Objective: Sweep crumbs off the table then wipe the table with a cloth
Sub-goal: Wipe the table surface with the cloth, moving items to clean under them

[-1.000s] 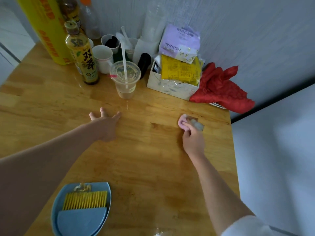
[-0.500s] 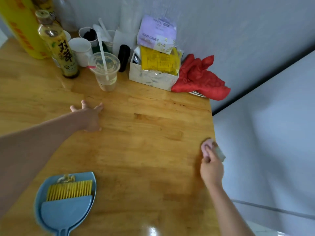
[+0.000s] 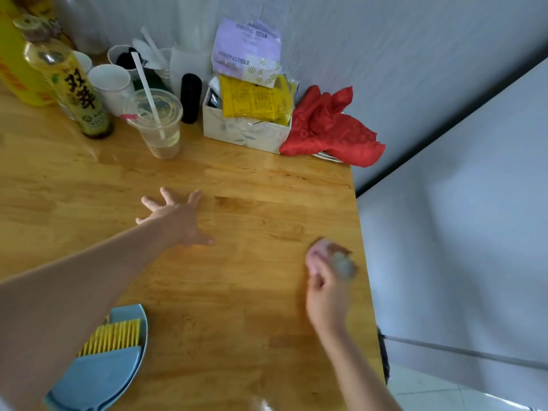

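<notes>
Lower left of the frame: blue dustpan (image 3: 98, 378) holding a yellow-bristled brush (image 3: 111, 336) on the wooden worktop (image 3: 237, 307). Centre: left hand (image 3: 178, 218) flat on the worktop, fingers (image 3: 166, 194) spread. Right of centre, near the worktop's right edge: right hand (image 3: 326, 295), blurred, fingers bunched around a pink cloth (image 3: 318, 256).

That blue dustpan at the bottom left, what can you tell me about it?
The dustpan is pale blue, looks like plastic, and lies flat on the wooden table near its front edge. A small brush with yellow bristles and a matching blue back rests inside it. The person's left forearm crosses in front and hides part of its left side. Neither hand touches it. I can't see any crumbs in it.
</notes>
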{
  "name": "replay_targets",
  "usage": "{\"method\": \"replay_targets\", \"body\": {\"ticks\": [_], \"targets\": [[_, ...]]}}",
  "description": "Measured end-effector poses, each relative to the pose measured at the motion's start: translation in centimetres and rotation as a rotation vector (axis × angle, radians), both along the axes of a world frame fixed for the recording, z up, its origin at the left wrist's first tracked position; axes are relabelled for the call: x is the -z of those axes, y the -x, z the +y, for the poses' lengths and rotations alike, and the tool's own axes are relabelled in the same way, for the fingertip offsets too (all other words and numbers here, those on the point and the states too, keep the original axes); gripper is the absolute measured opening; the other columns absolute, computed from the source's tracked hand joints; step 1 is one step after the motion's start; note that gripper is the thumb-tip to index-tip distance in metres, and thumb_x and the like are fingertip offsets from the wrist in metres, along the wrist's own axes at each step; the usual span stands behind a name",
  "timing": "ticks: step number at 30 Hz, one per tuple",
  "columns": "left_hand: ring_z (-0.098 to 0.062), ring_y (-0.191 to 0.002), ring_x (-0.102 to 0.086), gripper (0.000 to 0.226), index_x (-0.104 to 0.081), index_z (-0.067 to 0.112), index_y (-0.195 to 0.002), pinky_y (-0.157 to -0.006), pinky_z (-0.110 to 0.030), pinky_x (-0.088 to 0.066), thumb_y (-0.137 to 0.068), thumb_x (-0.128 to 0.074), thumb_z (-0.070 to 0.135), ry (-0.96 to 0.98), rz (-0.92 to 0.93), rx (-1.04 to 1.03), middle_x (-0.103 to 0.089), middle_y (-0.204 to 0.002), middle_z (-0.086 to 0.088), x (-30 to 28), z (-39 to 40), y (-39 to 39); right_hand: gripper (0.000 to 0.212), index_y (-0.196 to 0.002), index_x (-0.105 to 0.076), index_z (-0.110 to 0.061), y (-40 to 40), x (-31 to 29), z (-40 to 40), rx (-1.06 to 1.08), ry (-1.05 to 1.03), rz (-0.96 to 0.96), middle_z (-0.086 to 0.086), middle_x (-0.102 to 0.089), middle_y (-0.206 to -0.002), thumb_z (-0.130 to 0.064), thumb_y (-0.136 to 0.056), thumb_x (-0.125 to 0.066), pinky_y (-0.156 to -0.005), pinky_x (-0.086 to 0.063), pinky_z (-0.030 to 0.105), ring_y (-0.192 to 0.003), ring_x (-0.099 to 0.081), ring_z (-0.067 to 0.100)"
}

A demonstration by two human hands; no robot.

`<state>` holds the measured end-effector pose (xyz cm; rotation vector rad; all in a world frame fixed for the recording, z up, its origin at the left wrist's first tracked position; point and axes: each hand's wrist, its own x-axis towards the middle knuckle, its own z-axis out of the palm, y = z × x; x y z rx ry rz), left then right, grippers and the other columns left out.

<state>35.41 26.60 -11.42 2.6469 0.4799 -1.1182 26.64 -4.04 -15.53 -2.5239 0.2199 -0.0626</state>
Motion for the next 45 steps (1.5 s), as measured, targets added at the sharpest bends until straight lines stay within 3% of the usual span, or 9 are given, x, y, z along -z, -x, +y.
{"method": "replay_targets", "body": {"ticks": [5,10,13,18,21,30,33,37,45], "targets": [[-0.062,-0.142,0.010,0.126,0.011,0.040,-0.156,-0.112,-0.071,-0.025,-0.069,-0.077,0.066,0.004,0.007,-0.021,0.025,-0.159,-0.023,0.0,0.0,-0.3,0.051,-0.134,-0.056,-0.044,3.4,-0.1,0.4,-0.974,0.055,0.125,-0.030,-0.041,-0.149,-0.023,-0.088,-0.051,-0.111,-0.042,0.028,-0.127,-0.055,0.007],[-0.061,-0.143,0.011,0.121,0.012,0.041,-0.155,-0.112,-0.072,-0.023,-0.073,-0.074,0.066,0.002,0.000,-0.010,0.027,-0.159,-0.021,0.2,-0.1,0.1,0.043,-0.126,-0.062,-0.046,-10.6,-0.6,-4.0,-0.288,0.103,0.099,-0.013,-0.065,-0.129,-0.014,-0.099,-0.050,-0.075,-0.057,0.036,-0.092,-0.066,0.014],[-0.062,-0.142,0.012,0.120,0.012,0.043,-0.154,-0.111,-0.073,-0.022,-0.073,-0.074,0.067,0.013,0.006,-0.016,0.027,-0.159,-0.022,0.3,0.0,0.0,0.039,-0.127,-0.063,-0.030,-15.0,0.1,-0.6,0.055,0.152,0.019,0.000,-0.066,-0.122,-0.012,-0.099,-0.043,-0.074,-0.052,0.035,-0.103,-0.063,0.026],[-0.060,-0.143,0.013,0.121,0.012,0.043,-0.154,-0.111,-0.072,-0.022,-0.073,-0.075,0.066,0.002,0.015,-0.025,0.028,-0.159,-0.021,0.1,-0.1,-0.1,0.040,-0.126,-0.065,-0.029,-13.4,0.8,11.4,-0.411,0.060,-0.062,-0.009,-0.062,-0.136,-0.009,-0.097,-0.046,-0.076,-0.055,0.032,-0.108,-0.064,0.016],[-0.061,-0.143,0.010,0.122,0.011,0.042,-0.154,-0.110,-0.072,-0.025,-0.072,-0.074,0.068,-0.007,0.004,-0.009,0.025,-0.160,-0.023,0.0,-0.1,0.0,0.034,-0.121,-0.069,-0.030,-12.8,-1.0,13.7,-0.625,-0.182,0.163,-0.019,-0.071,-0.104,-0.017,-0.101,-0.046,-0.074,-0.049,0.030,-0.087,-0.065,0.007],[-0.058,-0.144,0.014,0.121,0.019,0.043,-0.154,-0.113,-0.070,-0.022,-0.075,-0.070,0.070,-0.013,0.007,-0.008,0.030,-0.159,-0.020,-0.1,-0.2,0.6,0.037,-0.113,-0.074,-0.023,-11.8,-8.3,4.8,0.004,-0.959,0.166,-0.010,-0.070,-0.122,-0.009,-0.104,-0.042,-0.074,-0.053,0.035,-0.102,-0.066,0.013],[-0.058,-0.144,0.015,0.122,0.020,0.044,-0.153,-0.113,-0.070,-0.021,-0.075,-0.070,0.070,-0.009,0.009,-0.010,0.032,-0.159,-0.019,-0.1,0.0,0.6,0.034,-0.122,-0.070,-0.026,-11.5,-5.5,2.0,0.187,-0.760,0.229,-0.004,-0.066,-0.131,-0.014,-0.104,-0.044,-0.096,-0.054,0.036,-0.116,-0.063,0.016],[-0.058,-0.144,0.015,0.122,0.021,0.044,-0.153,-0.114,-0.070,-0.020,-0.075,-0.071,0.069,-0.006,0.013,-0.006,0.032,-0.159,-0.019,-0.3,-0.2,0.7,0.026,-0.121,-0.065,-0.017,-9.9,-3.4,-1.3,0.503,-0.501,0.197,0.003,-0.066,-0.118,-0.014,-0.103,-0.046,-0.074,-0.051,0.020,-0.099,-0.066,0.021],[-0.059,-0.143,0.015,0.122,0.019,0.042,-0.153,-0.112,-0.071,-0.022,-0.075,-0.071,0.068,0.001,0.025,0.012,0.033,-0.158,-0.020,-0.6,-0.2,0.5,0.040,-0.133,-0.059,-0.013,-10.5,-5.7,-1.3,0.374,-1.374,0.144,-0.001,-0.051,-0.073,-0.007,-0.102,-0.034,-0.057,-0.050,0.028,-0.062,-0.053,0.014]]}}
